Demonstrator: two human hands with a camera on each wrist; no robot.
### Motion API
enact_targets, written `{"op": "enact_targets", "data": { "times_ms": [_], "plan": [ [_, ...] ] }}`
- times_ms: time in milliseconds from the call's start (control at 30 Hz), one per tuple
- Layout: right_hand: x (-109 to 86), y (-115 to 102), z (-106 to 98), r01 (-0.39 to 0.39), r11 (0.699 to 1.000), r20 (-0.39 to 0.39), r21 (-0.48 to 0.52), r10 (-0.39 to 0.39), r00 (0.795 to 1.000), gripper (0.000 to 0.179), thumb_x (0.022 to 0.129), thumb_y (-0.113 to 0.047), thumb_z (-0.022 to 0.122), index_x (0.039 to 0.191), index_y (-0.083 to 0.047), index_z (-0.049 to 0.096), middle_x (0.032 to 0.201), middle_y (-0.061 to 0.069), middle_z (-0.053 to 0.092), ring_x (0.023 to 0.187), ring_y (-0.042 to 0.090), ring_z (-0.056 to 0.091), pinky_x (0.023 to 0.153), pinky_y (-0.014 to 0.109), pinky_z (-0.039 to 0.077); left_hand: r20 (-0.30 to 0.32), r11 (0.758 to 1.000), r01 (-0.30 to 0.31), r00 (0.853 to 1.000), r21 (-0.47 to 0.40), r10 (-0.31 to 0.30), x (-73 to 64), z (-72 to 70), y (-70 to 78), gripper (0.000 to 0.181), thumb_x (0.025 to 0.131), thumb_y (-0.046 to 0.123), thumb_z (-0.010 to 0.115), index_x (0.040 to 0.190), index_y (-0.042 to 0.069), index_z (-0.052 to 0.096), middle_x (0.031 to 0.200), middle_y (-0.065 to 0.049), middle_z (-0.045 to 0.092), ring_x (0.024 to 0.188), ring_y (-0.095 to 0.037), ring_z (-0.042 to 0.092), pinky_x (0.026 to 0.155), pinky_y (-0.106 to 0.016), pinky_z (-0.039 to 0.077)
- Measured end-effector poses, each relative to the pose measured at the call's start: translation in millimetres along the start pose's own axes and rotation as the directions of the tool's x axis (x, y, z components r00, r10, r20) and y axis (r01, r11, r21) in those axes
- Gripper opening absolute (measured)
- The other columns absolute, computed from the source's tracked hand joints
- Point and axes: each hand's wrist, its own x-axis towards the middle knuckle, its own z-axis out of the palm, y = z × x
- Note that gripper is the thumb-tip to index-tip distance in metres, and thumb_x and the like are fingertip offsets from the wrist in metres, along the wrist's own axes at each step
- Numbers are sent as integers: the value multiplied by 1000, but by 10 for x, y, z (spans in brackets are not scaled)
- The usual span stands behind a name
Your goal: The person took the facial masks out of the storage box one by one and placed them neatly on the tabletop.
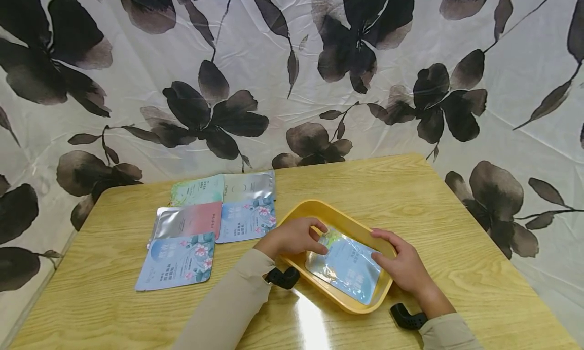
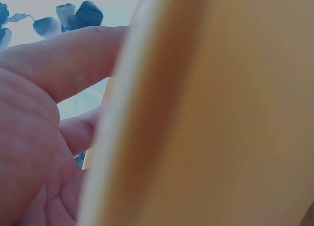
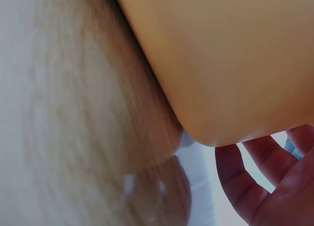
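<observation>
A yellow tray (image 1: pixel 335 302) sits on the table, with blue sachets (image 1: pixel 351 264) in shiny clear wrap lying inside it. My left hand (image 1: pixel 296 236) reaches over the tray's left rim, thumb and fingers apart and loosely bent above the sachets' upper end. In the left wrist view the tray's wall hides the fingertips. At the tray's right end my right hand (image 1: pixel 403 261) grips the rim, thumb on the inner side and fingers along the outside. The right wrist view shows those fingers (image 3: pixel 235 174) against the tray's outer wall.
Left of the tray lie several flat sachets in two columns: a green one (image 1: pixel 196 190), a silver one (image 1: pixel 251 185), a pink and silver one (image 1: pixel 187 222), and blue flowered ones (image 1: pixel 178 261). The wooden table (image 1: pixel 456 228) meets a flowered cloth (image 1: pixel 292 61) at the back.
</observation>
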Motion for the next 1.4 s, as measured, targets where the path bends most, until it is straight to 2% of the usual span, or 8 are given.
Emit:
{"op": "enact_targets", "data": {
  "times_ms": [267, 433, 567, 733, 900, 1067, 1267, 1400],
  "plan": [
    [2, 4, -5, -10, 1000, 0, -2, 10, 1000, 41, 90, -2, 71, 130, -4, 63, 137, 15, 59, 125, -2, 45, 99, 9, 32, 15, 998, -49, 999, -26, 50, 7, 13, -8, 46, 88, 17, 79, 128, 5, 60, 111, -9, 60, 99, -21, 55, 80, -31, 50],
    [2, 6, -9, -3, 1000, 4, -2, 3, 1000, 41, 90, -2, 71, 130, -4, 62, 138, 16, 58, 125, -3, 45, 99, 9, 33, 13, 998, -56, 998, -41, 56, -4, 27, 6, 44, 88, 16, 79, 127, 6, 61, 121, -11, 57, 112, -27, 54, 85, -34, 51],
    [2, -12, -16, -2, 1000, 9, -4, 2, 1000, 41, 91, -3, 70, 131, -3, 62, 139, 17, 57, 131, 11, 47, 100, 10, 33, 4, 998, -68, 998, -18, 68, -9, 40, 19, 39, 88, 16, 79, 123, 10, 65, 130, -9, 55, 120, -27, 51, 95, -38, 47],
    [2, -25, -15, -14, 1000, 20, 0, 14, 1000, 41, 92, -3, 70, 131, -3, 61, 140, 17, 57, 133, 33, 45, 101, 11, 33, 59, 994, -110, 992, -3, 110, 2, 67, 41, 31, 88, 12, 78, 118, 10, 70, 116, -2, 62, 100, -18, 57, 87, -31, 49],
    [2, -11, -6, -6, 1000, 17, 10, 6, 1000, 40, 91, -2, 70, 130, -2, 61, 138, 16, 58, 131, 14, 47, 101, 9, 31, 79, 992, -128, 989, -7, 128, 1, 92, 64, 28, 88, 7, 76, 115, 11, 71, 106, 2, 63, 90, -14, 58, 79, -28, 50],
    [4, -1, -3, 4, 1000, 6, 8, -4, 1000, 40, 90, 0, 70, 129, -2, 62, 136, 17, 60, 125, -3, 46, 101, 8, 30, 14, 989, -147, 989, -16, 147, -22, 121, 104, 30, 88, -1, 72, 115, 13, 68, 110, 0, 61, 87, -16, 57, 75, -28, 49],
    [4, -6, -8, -12, 1000, 16, -10, 12, 1000, 41, 91, -4, 71, 131, -3, 62, 137, 15, 59, 127, 6, 47, 100, 10, 32, -86, 986, -165, 983, -22, 162, -141, 40, 147, 30, 90, -2, 68, 115, 15, 67, 120, -3, 57, 90, -18, 55, 75, -29, 48],
    [9, -8, -12, -1, 999, 8, -38, 1, 1000, 41, 90, -3, 71, 130, -3, 63, 136, 15, 60, 128, 15, 50, 99, 9, 34, -132, 982, -175, 977, -64, 166, -259, -101, 140, 32, 91, -2, 67, 117, 14, 66, 121, -7, 58, 80, -18, 59, 69, -30, 51]
  ]
}}
